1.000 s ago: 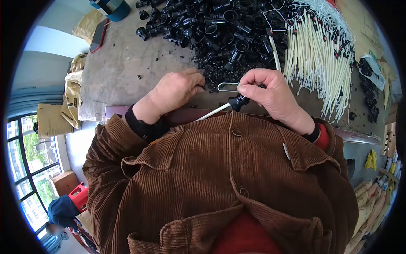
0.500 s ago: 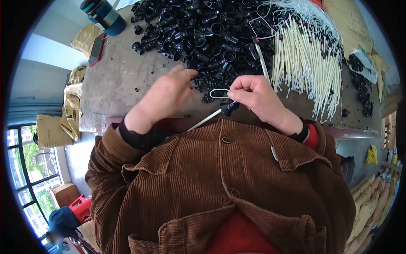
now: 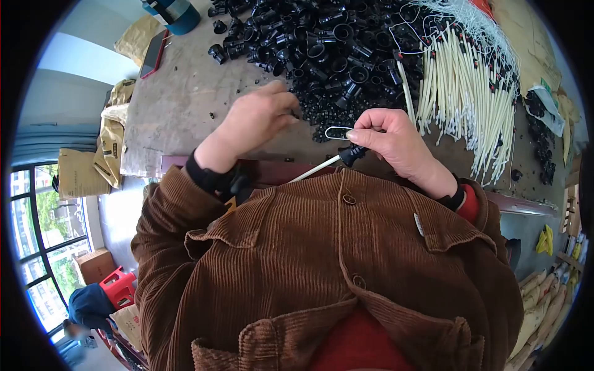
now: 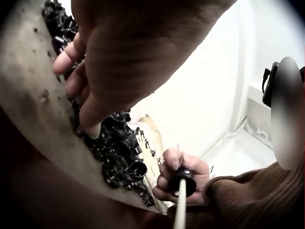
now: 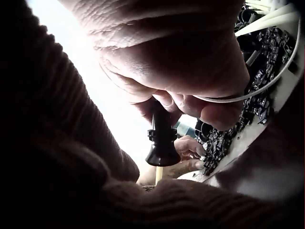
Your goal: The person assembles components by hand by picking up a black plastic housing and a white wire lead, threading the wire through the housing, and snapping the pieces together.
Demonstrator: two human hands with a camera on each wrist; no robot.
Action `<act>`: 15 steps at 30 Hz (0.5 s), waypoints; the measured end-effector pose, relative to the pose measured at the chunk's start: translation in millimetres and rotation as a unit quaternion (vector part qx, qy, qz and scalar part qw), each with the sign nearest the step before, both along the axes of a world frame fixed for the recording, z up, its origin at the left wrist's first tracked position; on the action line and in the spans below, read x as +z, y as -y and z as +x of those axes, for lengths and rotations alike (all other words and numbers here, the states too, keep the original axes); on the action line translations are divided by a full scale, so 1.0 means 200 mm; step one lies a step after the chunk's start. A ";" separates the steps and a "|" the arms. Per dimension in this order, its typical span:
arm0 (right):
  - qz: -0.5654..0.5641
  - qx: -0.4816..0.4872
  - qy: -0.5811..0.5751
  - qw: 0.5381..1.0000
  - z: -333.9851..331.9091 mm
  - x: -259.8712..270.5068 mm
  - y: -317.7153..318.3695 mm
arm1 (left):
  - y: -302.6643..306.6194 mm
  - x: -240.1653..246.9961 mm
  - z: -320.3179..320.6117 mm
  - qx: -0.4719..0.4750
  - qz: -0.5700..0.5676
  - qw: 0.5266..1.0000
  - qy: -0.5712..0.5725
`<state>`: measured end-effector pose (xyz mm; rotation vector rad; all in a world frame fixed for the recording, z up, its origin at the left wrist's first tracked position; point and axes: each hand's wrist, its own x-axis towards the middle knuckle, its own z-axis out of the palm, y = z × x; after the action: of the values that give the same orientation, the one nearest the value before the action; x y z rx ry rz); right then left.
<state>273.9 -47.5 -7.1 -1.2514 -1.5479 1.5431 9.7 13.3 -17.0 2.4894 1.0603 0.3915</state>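
Note:
My right hand (image 3: 396,142) holds a black flared plastic fitting (image 5: 163,153) close to the jacket front. A thin cream rod (image 3: 318,167) sticks out of the fitting's wide end, pointing left. Between that hand's thumb and forefinger a loop of white cord (image 5: 267,87) is pinched, standing out to the left. My left hand (image 3: 257,120) hovers over the near side of a heap of tiny black parts (image 3: 328,111). Its fingers are loosely bent and apart in the left wrist view, with nothing visible between them.
A large pile of black flared fittings (image 3: 322,49) covers the table's far middle. To its right lie many cream rods (image 3: 461,93) with white cords (image 3: 476,25). A phone (image 3: 154,54) and a blue bottle (image 3: 179,18) stand far left. A person sits at the lower left.
My left hand drew back from the tiny parts, then moved again towards them, its fingers shifting. The right hand keeps its hold on the fitting and cord loop. The head view swayed slightly.

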 end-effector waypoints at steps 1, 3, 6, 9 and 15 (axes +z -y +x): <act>0.000 0.001 -0.001 1.000 0.00 0.00 0.00 | -0.01 -0.03 0.02 -0.033 0.053 0.998 -0.004; 0.000 -0.001 -0.004 1.000 0.00 0.00 0.00 | 0.00 -0.06 0.06 -0.020 0.066 0.997 -0.034; -0.001 -0.010 -0.011 1.000 0.00 0.00 -0.01 | 0.02 -0.05 0.09 0.002 0.092 0.991 -0.092; 0.004 -0.003 -0.013 1.000 0.01 -0.04 -0.02 | 0.04 -0.04 0.06 0.011 0.035 0.999 -0.015; 0.030 -0.022 0.010 0.999 -0.02 -0.09 -0.02 | 0.07 0.18 0.14 -0.041 -0.100 0.985 0.135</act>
<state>269.7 -43.2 -24.8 -1.2623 -1.5568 1.4509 38.2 -0.9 19.8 2.2178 0.8420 0.5514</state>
